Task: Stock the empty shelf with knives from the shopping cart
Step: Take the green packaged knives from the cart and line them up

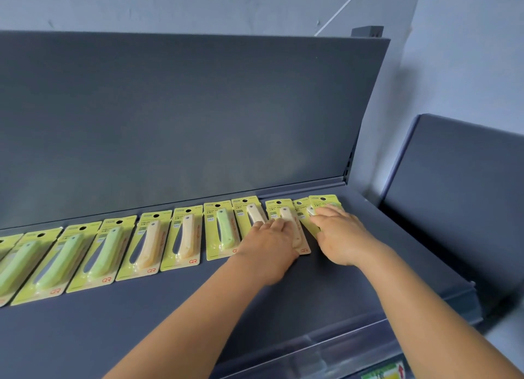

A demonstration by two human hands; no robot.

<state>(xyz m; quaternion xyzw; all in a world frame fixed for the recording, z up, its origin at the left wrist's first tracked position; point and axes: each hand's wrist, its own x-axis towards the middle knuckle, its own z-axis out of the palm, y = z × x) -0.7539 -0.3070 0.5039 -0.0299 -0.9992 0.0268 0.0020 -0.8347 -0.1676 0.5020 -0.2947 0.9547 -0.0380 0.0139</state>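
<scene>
Colour: yellow-green cards, each with a folded fruit knife under a clear blister, lie flat on a dark grey shelf (175, 307).
View: we have the head camera only, looking down along the shelf toward its right end.
Row (181, 238): we count about a dozen packs side by side against the back panel (184, 117), hang-holes to the rear. Handles are pale green at the left, then cream, one green, then cream again.
Why flat: we judge the packs lie face up with their tops at the panel so the labels read from the front and the line stays straight.
Left hand (269, 244): palm down on two cream packs near the right end, fingers together and extended, tips on the blisters. It presses rather than pinches, which we read as pinning or nudging those packs into line.
Right hand (338, 236): palm down over the last packs (323, 204), fingers slightly spread, tips on a blister. Two cards overlap here at a slant, so we take this as the spot being squared up.
Gap: a small strip of bare shelf shows between the pack under the left hand and the slanted ones.
Cart: out of frame; we cannot tell how many knives remain in it.
Progress: we judge the row nearly reaches the shelf's right edge, though the front half of the shelf is bare.
Risk: sliding the overlapped cards may push their neighbours askew.
</scene>
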